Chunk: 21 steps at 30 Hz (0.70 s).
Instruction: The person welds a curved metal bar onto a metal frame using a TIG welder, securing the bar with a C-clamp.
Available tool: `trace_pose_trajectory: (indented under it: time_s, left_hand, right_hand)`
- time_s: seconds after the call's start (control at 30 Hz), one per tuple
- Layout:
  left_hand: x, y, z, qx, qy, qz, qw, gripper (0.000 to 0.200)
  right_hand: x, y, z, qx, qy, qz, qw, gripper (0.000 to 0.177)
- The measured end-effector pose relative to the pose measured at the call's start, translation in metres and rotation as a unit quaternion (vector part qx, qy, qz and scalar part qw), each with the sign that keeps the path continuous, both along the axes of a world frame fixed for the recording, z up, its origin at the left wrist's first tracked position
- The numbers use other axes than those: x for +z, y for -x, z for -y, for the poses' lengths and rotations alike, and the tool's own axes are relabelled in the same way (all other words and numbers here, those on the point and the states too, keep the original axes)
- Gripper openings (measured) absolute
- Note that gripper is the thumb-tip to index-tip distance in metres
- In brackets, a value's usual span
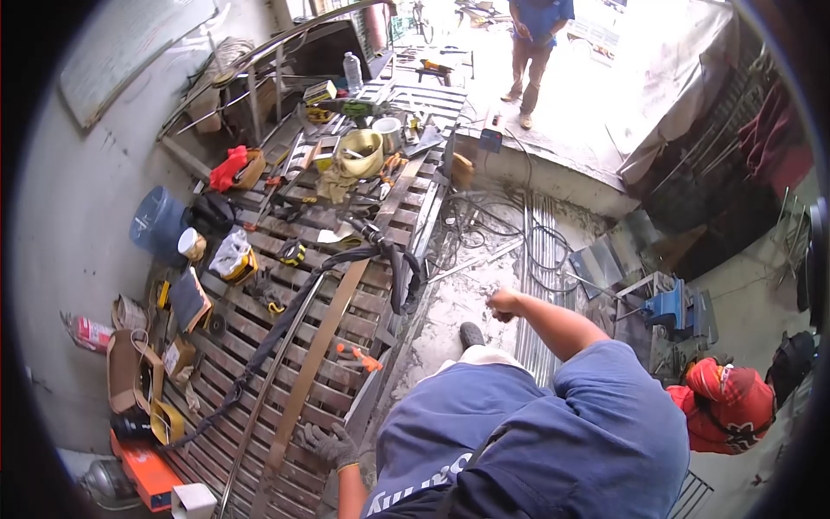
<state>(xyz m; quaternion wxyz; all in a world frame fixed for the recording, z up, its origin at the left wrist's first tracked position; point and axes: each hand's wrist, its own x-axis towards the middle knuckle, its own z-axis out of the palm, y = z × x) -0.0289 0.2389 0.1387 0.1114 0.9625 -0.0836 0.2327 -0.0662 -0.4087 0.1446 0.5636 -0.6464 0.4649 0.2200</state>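
My left hand [330,445], in a grey work glove, lies on the edge of the slatted metal bench [346,324] with its fingers spread. It grips nothing that I can see. Near it on the slats are a long flat metal bar [320,346] and an orange-handled tool [359,355]. My right hand [504,304] is held out over the floor with its fingers curled. Whether anything is inside those fingers is hidden. Long metal strips [538,337] lie on the floor below my right forearm.
Cables [484,221] loop across the floor ahead, before a raised step [553,164]. A person [536,52] stands beyond it. On the right are a blue vise [666,303] and a red bag-like bundle [722,402]. Tools, a yellow helmet [361,151] and a tape measure [293,253] crowd the bench.
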Motion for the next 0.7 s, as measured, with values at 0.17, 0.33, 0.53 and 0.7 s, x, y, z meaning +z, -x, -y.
trace_pose_trajectory:
  time_s: [0.17, 0.33, 0.53, 0.7]
  left_hand:
    - [0.008, 0.001, 0.016, 0.042, -0.03, -0.048, 0.997, 0.053]
    - [-0.026, -0.016, 0.027, 0.181, -0.044, -0.074, 0.98, 0.056]
    - [-0.037, -0.042, 0.068, 0.408, -0.143, -0.081, 0.898, 0.062]
    - [-0.046, -0.056, 0.069, 0.492, -0.126, -0.159, 0.847, 0.075]
  right_hand:
    - [-0.13, 0.074, 0.051, 0.748, 0.236, -0.053, 0.618, 0.029]
    - [-0.076, 0.095, 0.06, 0.609, 0.178, -0.114, 0.764, 0.045]
    - [-0.117, 0.068, 0.139, 0.551, 0.168, -0.148, 0.804, 0.041]
    - [-0.134, 0.026, 0.208, 0.818, 0.209, -0.113, 0.524, 0.019]
